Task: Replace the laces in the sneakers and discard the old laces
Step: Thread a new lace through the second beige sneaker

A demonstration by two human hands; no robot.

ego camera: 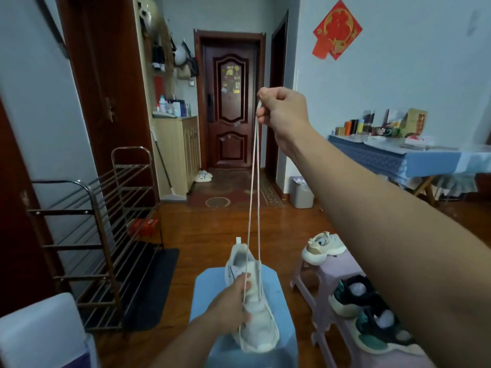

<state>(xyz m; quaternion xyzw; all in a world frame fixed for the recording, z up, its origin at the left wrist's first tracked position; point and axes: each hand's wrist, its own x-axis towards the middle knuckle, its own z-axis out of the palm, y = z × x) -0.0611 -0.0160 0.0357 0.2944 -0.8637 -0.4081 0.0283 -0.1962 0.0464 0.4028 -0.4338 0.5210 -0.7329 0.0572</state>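
Left hand grips the pale mesh sneaker at its middle, fingers curled over the upper, pinning it on a blue plastic stool with cut corners. Right hand is raised high, arm stretched out, fingers and thumb pinching both ends of a thin cream lace. Lace runs down taut as two strands into the sneaker's eyelets. Sneaker points toe toward me, heel tab up at the far end.

Just right, a lilac plastic stool carries a beige-and-white sneaker on top; two dark green chunky sneakers with white stuffing sit nearer me. Left, a metal-bar shoe rack stands on a black mat. Glossy wood floor. Farther off, a grey bin by the wall, a blue-clothed table with clutter, carved brown door at the back.
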